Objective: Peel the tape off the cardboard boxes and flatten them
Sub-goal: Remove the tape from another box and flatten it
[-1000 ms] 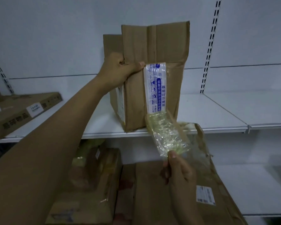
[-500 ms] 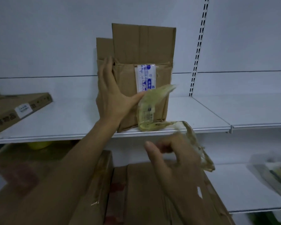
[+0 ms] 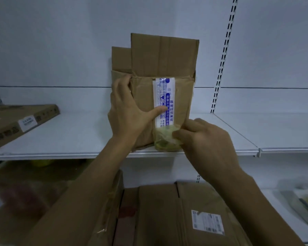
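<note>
A brown cardboard box stands upright on the white shelf, its top flaps raised. A white and blue printed tape strip runs down its front. My left hand presses flat on the box's left front, thumb touching the printed strip. At the box's foot, my right hand pinches the crumpled clear yellowish tape that hangs from the strip's lower end.
A flat brown carton lies at the left of the same shelf. Below it, several cardboard boxes are stacked, one with a white shipping label. A plastic-wrapped item lies on the lower right shelf. Slotted uprights divide the wall.
My right hand rose from below the shelf to the box's foot and took hold of the loose tape again. My left hand slid down from the box's upper edge to its front.
</note>
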The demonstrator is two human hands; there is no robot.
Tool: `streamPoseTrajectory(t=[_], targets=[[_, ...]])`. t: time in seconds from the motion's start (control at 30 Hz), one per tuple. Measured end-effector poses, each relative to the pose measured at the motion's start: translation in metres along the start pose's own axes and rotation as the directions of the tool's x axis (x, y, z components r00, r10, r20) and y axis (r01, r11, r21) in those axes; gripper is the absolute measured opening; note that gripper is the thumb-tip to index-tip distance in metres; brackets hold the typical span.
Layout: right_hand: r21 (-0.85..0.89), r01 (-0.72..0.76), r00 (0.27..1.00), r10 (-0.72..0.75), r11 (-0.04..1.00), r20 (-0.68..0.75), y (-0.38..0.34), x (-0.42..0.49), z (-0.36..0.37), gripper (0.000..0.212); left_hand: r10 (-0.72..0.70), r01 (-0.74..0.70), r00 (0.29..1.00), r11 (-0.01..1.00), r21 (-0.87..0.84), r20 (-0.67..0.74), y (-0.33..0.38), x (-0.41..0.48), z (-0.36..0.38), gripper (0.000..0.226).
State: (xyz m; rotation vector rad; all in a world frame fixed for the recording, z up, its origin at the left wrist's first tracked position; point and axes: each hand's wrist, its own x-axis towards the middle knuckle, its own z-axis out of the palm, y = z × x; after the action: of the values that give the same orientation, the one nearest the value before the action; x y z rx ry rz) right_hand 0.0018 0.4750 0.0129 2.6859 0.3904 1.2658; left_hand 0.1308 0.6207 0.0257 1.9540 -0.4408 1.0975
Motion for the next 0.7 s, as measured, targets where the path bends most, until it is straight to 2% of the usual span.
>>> streamPoseTrajectory(t=[0.1,0.3,0.43,0.53,0.7], targets=[[0.009,0.026,0.998,-0.025,1.0,-0.065,-0.002,-0.023,0.01,0.028,-0.02,0.02,1.0,1.0,0.023,0.006,0.002,0.0,0.002,0.109],[0.052,-0.098,0.991,0.102,0.994,-0.089,-0.027,-0.051,0.022,0.038,-0.027,0.027,1.0,0.999,0.031,-0.002,0.003,0.0,0.005,0.109],[0.094,-0.105,0.989,0.113,0.99,-0.09,-0.043,-0.098,0.02,0.021,-0.062,0.061,0.997,0.997,0.043,0.035,-0.005,0.01,0.006,0.113],[0.172,-0.183,0.974,0.203,0.968,-0.104,-0.053,-0.139,0.018,0.048,-0.117,0.119,0.993,0.991,-0.066,0.034,-0.02,0.024,-0.002,0.116],[0.212,-0.195,0.967,0.224,0.958,-0.123,-0.055,-0.137,0.017,0.043,-0.109,0.115,0.992,0.988,-0.105,0.066,-0.02,0.027,-0.006,0.113]])
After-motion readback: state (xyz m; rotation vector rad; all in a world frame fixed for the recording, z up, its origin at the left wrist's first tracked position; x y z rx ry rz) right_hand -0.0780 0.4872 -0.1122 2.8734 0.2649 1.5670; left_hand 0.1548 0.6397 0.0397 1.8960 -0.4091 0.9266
